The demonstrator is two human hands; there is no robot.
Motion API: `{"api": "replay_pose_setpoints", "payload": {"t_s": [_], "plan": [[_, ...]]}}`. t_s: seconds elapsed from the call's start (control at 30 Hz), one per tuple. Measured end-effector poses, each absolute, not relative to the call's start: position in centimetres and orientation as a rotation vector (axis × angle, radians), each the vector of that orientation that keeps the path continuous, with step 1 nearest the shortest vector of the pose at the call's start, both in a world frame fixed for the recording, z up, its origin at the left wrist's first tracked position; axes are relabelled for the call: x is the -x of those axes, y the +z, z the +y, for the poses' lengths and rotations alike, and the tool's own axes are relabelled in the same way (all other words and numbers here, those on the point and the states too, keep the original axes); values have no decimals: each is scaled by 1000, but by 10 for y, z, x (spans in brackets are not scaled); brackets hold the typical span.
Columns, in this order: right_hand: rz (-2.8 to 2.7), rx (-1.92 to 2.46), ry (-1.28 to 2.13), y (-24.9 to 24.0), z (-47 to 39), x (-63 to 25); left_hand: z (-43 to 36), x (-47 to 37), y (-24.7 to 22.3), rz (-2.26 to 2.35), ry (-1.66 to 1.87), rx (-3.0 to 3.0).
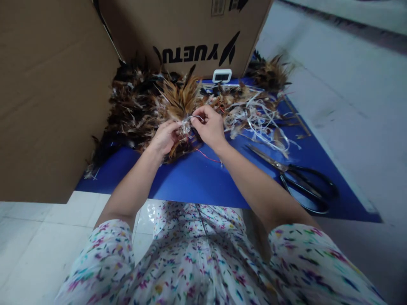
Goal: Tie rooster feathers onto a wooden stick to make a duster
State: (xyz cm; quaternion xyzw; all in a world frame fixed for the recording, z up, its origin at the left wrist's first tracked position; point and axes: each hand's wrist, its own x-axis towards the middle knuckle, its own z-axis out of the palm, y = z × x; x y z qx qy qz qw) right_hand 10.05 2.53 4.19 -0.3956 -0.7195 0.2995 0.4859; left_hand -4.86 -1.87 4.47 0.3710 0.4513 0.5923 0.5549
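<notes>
A fanned bundle of golden-brown feathers stands over the middle of the blue table, its pale fluffy base toward me. My left hand is closed on that base from the left. At its right side my right hand pinches a thin white string between thumb and forefinger. A thin red string trails on the table below my right hand. Dark brown feathers are heaped behind and left of my hands.
Large black-handled scissors lie at the right on the blue table. White strips tangle behind them. A small white device stands before a cardboard box. More cardboard rises at left; another feather bunch sits back right.
</notes>
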Motion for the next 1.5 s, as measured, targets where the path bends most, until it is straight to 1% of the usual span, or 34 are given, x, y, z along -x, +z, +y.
{"api": "replay_pose_setpoints", "payload": {"t_s": [0.3,0.43,0.53,0.73,0.93,1.07,1.23,1.37,1.5], "plan": [[-2148,893,366,41,18,-113,-18,48,37,1121,1400,-934],[-2156,935,337,40,17,-110,-18,43,35,1102,1418,-946],[-2053,985,443,38,19,-107,-17,40,36,1102,1450,-928],[-1817,1030,825,33,26,-102,-13,43,33,1054,1479,-816],[-1814,1028,879,28,25,-101,-12,43,27,1000,1478,-760],[-1720,994,994,19,30,-97,-6,49,23,995,1521,-627],[-1529,1003,1210,18,30,-92,4,66,18,969,1674,-527],[-1343,1017,1388,27,27,-94,11,80,17,1069,1857,-535],[-1156,1009,1451,28,35,-100,15,92,19,1181,1934,-525]]}}
